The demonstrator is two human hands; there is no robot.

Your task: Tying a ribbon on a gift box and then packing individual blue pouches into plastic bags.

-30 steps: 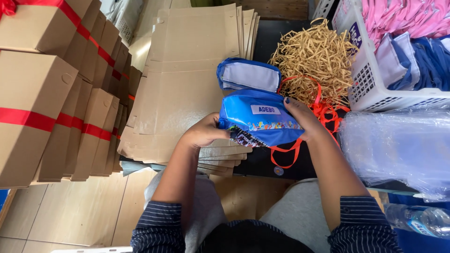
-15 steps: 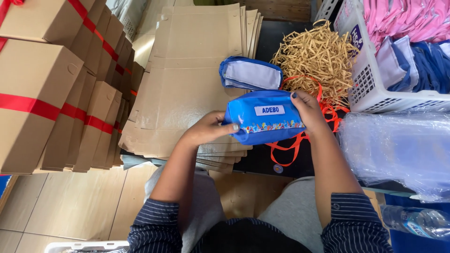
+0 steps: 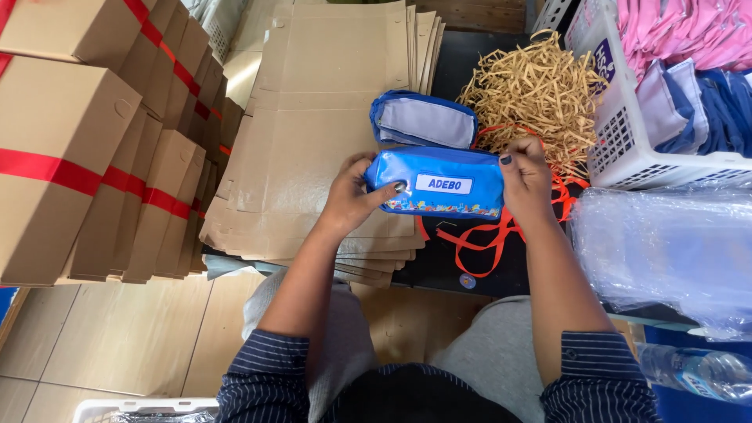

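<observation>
Both hands hold a shiny blue pencil case (image 3: 442, 186) with a white name label and a patterned strip along its lower edge. My left hand (image 3: 352, 196) grips its left end, thumb on the front. My right hand (image 3: 526, 176) grips its right end. The case is held level above a stack of flat cardboard sheets (image 3: 313, 133). Just behind it lies a second blue pouch (image 3: 423, 119) with a grey panel. Orange ribbon (image 3: 486, 239) trails under my right hand.
Closed brown boxes with red tape (image 3: 86, 149) stand in rows at the left. A heap of tan paper shred (image 3: 533, 86) lies behind. A white basket (image 3: 627, 133) holds pink and blue fabric items. Clear plastic bags (image 3: 666, 251) and a water bottle (image 3: 697, 372) are at right.
The pencil case was turned from tilted to level and lifted slightly further from my body, its label facing up. Both hands kept hold of its ends.
</observation>
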